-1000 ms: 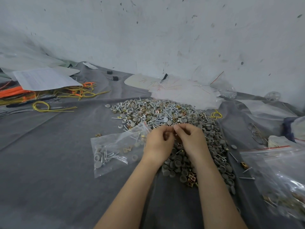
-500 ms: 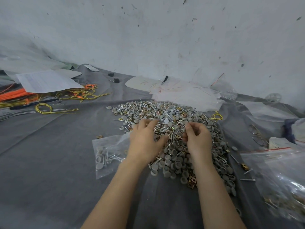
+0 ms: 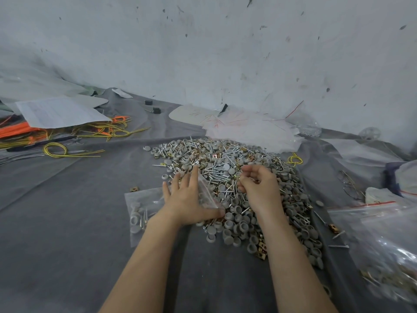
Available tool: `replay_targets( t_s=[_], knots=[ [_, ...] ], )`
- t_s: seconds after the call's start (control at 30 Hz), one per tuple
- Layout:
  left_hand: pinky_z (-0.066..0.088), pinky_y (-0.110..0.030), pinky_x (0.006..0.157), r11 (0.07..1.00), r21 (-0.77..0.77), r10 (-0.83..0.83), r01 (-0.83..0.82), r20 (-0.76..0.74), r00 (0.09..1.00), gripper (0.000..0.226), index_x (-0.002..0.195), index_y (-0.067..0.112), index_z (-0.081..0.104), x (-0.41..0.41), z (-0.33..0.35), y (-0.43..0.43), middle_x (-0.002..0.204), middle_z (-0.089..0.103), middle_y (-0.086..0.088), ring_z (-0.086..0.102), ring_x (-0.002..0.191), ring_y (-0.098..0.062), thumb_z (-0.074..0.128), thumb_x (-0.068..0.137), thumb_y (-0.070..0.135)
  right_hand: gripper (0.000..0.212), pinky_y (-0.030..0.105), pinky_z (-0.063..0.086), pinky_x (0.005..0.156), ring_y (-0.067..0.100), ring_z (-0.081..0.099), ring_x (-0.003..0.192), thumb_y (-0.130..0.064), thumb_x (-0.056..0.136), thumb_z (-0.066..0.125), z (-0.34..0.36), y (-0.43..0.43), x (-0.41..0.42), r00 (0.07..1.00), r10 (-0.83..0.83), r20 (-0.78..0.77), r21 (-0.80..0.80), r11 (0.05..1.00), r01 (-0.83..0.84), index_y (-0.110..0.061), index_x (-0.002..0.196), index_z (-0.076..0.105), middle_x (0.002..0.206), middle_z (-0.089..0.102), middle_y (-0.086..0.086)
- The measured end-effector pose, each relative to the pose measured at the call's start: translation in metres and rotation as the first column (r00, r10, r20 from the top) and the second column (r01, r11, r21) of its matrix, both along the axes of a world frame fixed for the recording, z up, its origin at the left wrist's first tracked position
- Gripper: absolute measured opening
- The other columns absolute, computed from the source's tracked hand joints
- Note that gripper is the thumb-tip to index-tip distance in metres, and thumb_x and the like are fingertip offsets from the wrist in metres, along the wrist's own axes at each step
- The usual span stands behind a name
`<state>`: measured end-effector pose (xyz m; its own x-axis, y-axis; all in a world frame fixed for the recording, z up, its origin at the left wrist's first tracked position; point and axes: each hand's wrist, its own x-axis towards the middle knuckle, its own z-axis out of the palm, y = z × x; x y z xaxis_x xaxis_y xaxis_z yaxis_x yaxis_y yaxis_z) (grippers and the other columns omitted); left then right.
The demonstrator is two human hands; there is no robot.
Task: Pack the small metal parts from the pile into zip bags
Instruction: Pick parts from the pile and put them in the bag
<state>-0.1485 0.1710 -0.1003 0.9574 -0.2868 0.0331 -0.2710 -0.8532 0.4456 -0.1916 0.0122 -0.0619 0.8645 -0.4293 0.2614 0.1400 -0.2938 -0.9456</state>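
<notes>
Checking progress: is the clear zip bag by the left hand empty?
No, the clear plastic zip bag holds grey round caps and silver metal pins.

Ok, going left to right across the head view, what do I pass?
Yellow wire loop → part-filled zip bag → left hand → right hand → red-striped bags.

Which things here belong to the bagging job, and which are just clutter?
Job:
pile of metal parts
zip bag under the left hand
filled zip bags at right

Lying about:
yellow wires
orange cables
paper sheet
black clips
</notes>
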Motion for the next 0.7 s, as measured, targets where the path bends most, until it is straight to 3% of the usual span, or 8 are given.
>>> replay_targets(
  t_s=[0.1,0.27,0.37,0.47,0.57,0.63,0.7],
  knots=[
    [-0.009,-0.052,0.114,0.995,-0.095,0.035,-0.027,0.082,0.996,0.13,0.148,0.028,-0.02,-0.002,0.002,0.0,0.159,0.008,-0.002,0.0,0.146,-0.026,0.06,0.059,0.081,0.027,0.017,0.052,0.064,0.006,0.063,0.072,0.0,0.09,0.056,0.004,0.003,0.0,1.0,0.022,-0.018,-0.038,0.999,-0.023,-0.027,0.086,0.057,0.093,0.06,-0.004],
    [0.004,-0.051,0.117,0.968,-0.251,0.092,-0.026,0.254,0.963,0.122,0.152,0.025,-0.007,-0.01,0.008,0.001,0.154,0.025,-0.003,0.017,0.142,-0.024,0.062,0.064,0.073,0.017,0.021,0.055,0.071,0.01,0.066,0.075,-0.004,0.089,0.059,0.01,0.016,0.002,0.995,0.091,-0.034,-0.089,0.992,-0.093,-0.02,0.093,0.056,0.092,0.061,-0.001],
    [0.01,-0.048,0.116,0.955,-0.298,0.105,-0.006,0.319,0.942,0.112,0.153,0.021,0.004,-0.013,0.01,0.001,0.152,0.032,-0.004,0.024,0.139,-0.025,0.066,0.069,0.064,0.016,0.019,0.053,0.071,0.007,0.064,0.079,-0.012,0.088,0.063,0.018,0.029,0.007,0.981,0.179,-0.078,-0.181,0.965,-0.191,-0.026,0.093,0.055,0.094,0.064,-0.006],
    [0.016,-0.044,0.115,0.942,-0.335,0.1,0.025,0.351,0.931,0.107,0.152,0.019,0.012,-0.015,0.01,0.001,0.149,0.036,-0.005,0.03,0.137,-0.026,0.067,0.07,0.061,0.013,0.018,0.05,0.069,0.0,0.059,0.071,-0.017,0.089,0.064,0.021,0.031,0.01,0.958,0.257,-0.128,-0.158,0.948,-0.275,-0.027,0.094,0.058,0.096,0.068,-0.008],
    [0.017,-0.04,0.114,0.94,-0.341,0.095,0.025,0.331,0.939,0.107,0.152,0.02,0.014,-0.015,0.01,0.0,0.151,0.034,-0.004,0.029,0.137,-0.025,0.067,0.07,0.064,0.01,0.016,0.048,0.067,-0.001,0.06,0.074,-0.017,0.09,0.063,0.016,0.011,0.009,0.996,0.048,-0.073,-0.134,0.989,-0.058,-0.024,0.095,0.06,0.093,0.065,-0.011],
    [0.017,-0.041,0.114,0.943,-0.331,0.086,0.023,0.31,0.947,0.106,0.152,0.022,0.013,-0.015,0.009,0.0,0.152,0.032,-0.004,0.028,0.138,-0.025,0.066,0.071,0.065,0.01,0.024,0.05,0.078,0.009,0.061,0.086,-0.012,0.09,0.061,0.009,-0.007,0.005,0.987,-0.157,-0.038,-0.229,0.963,0.144,-0.017,0.098,0.065,0.094,0.065,-0.006],
    [0.018,-0.043,0.115,0.945,-0.327,0.07,0.029,0.288,0.955,0.105,0.152,0.025,0.011,-0.016,0.008,0.0,0.153,0.031,-0.005,0.027,0.139,-0.026,0.067,0.073,0.064,0.012,0.027,0.048,0.075,0.013,0.059,0.081,-0.013,0.09,0.06,0.001,-0.018,0.002,0.965,-0.256,-0.057,-0.391,0.895,0.214,-0.013,0.099,0.068,0.095,0.068,0.0]
  ],
)
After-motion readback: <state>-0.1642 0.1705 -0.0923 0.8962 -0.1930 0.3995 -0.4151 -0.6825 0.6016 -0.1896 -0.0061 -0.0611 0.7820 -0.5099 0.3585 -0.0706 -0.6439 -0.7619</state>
